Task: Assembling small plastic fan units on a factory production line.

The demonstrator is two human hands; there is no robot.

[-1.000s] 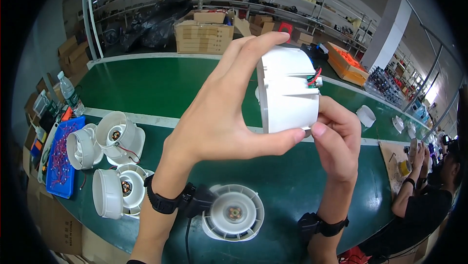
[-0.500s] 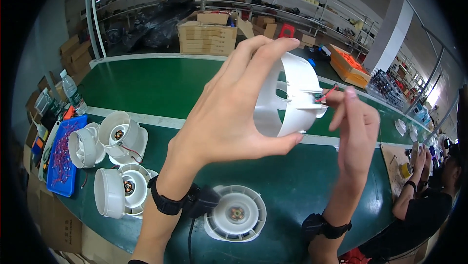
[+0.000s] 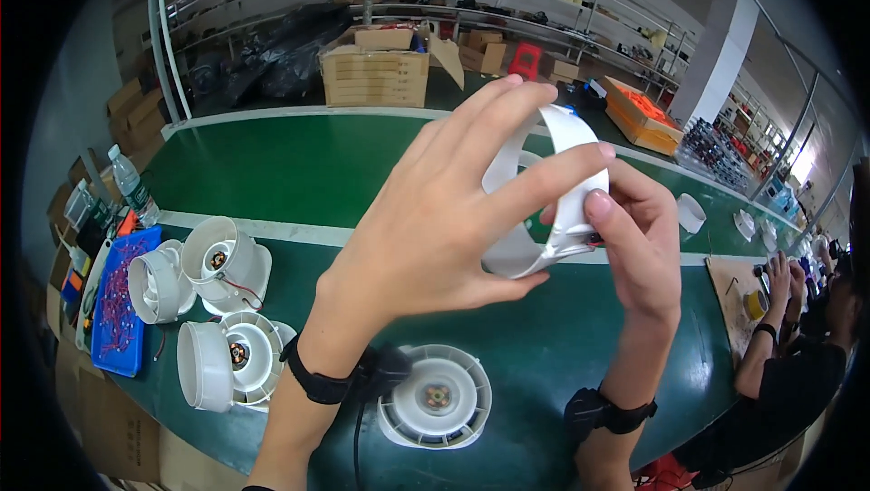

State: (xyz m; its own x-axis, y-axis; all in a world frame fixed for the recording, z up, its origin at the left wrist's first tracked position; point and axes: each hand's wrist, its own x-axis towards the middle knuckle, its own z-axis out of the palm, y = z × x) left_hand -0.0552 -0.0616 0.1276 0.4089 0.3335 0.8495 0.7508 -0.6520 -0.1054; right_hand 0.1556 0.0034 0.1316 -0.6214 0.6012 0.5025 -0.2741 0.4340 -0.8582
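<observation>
A white ring [image 3: 572, 216] is held up off the tabletop [image 3: 589, 373], a little out from the middle of the view toward 2 o'clock, its open face tipped toward the left hand [image 3: 444, 201]. That hand is spread wide, fingers over the top and side, thumb below the lower rim; the wide span probably steadies the thin wall without squashing it. The right hand [image 3: 645, 246] pinches the wall on the 3 o'clock side, thumb outside and a fingertip seemingly inside the opening. A speck of red, perhaps wire, shows by that thumb.

At 6 o'clock a round fan part [image 3: 436, 395] lies face up, likely kept close for easy reach. Toward 8 and 9 o'clock, white fan cases [image 3: 239, 266] stand grouped, which seems to leave the middle free for handling. Beyond them a blue tray [image 3: 133, 346] keeps thin red and dark wires [image 3: 116, 310] together, presumably so they don't scatter.

As for writing, the bottle [image 3: 129, 181] at 9 o'clock wears a green and white label too small to read. The cardboard box [image 3: 376, 80] at 11 o'clock has faint printed rows, and the brown carton [image 3: 118, 423] at 8 o'clock bears dark print. No lettering shows on the ring.
</observation>
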